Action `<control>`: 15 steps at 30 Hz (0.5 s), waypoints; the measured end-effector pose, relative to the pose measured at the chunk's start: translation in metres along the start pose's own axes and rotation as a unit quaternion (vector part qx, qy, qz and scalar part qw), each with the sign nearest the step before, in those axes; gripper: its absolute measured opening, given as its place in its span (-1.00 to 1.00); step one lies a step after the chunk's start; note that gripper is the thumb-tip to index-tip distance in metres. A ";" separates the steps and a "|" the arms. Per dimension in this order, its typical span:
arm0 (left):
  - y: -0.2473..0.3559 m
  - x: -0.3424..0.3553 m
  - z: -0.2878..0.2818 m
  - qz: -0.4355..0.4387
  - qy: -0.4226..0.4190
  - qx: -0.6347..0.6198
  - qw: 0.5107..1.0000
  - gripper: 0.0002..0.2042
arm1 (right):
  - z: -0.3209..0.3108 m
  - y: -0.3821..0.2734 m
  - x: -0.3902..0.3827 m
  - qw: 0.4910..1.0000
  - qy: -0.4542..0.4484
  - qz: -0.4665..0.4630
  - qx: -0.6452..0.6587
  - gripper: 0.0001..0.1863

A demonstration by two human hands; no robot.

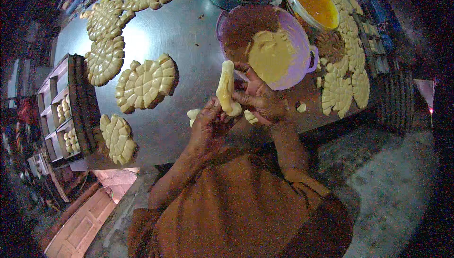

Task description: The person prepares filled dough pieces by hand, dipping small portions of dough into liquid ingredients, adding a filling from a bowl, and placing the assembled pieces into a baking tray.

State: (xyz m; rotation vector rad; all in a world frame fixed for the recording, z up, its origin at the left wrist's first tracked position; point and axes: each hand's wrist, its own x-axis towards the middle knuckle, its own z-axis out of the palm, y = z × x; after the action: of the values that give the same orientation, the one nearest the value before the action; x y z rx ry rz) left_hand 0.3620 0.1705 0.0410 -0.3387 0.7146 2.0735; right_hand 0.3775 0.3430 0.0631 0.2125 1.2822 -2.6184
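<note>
Dough piece (225,87) — held in both hands over the table's (172,31) near side.
Likely light, soft, easily stretched: left hand (208,122) pinches its lower end, right hand (261,99) curls fingers against its side — best supported low, gently.

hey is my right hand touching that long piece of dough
Touching. The head view shows the right hand with its fingers against the side of the long dough piece, no gap between.

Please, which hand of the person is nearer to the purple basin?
Right. The right hand is at the basin's near side, its fingers overlapping the purple basin in view; the left hand is farther off, lower and to the left.
</note>
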 end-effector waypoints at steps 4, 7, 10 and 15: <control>-0.010 -0.002 -0.015 0.060 -0.010 -0.033 0.998 -0.75 | 0.006 0.016 -0.006 0.997 0.034 -0.065 0.000 -0.33; -0.006 -0.010 -0.008 0.105 0.020 -0.018 0.994 -0.75 | 0.008 0.029 -0.012 0.988 0.099 -0.114 -0.013 -0.39; 0.001 -0.018 0.005 0.149 0.050 -0.005 0.988 -0.74 | 0.003 0.045 -0.022 0.974 0.127 -0.157 -0.100 -0.50; 0.023 -0.040 -0.001 0.147 0.075 0.127 0.978 -0.77 | 0.029 0.040 -0.033 0.670 0.019 -0.371 -0.642 -0.69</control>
State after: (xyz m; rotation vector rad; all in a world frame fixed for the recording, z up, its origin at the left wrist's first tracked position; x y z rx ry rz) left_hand 0.3655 0.1333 0.0682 -0.2583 1.1671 2.2134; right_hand 0.4189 0.3008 0.0576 -0.6117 3.2804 -1.3079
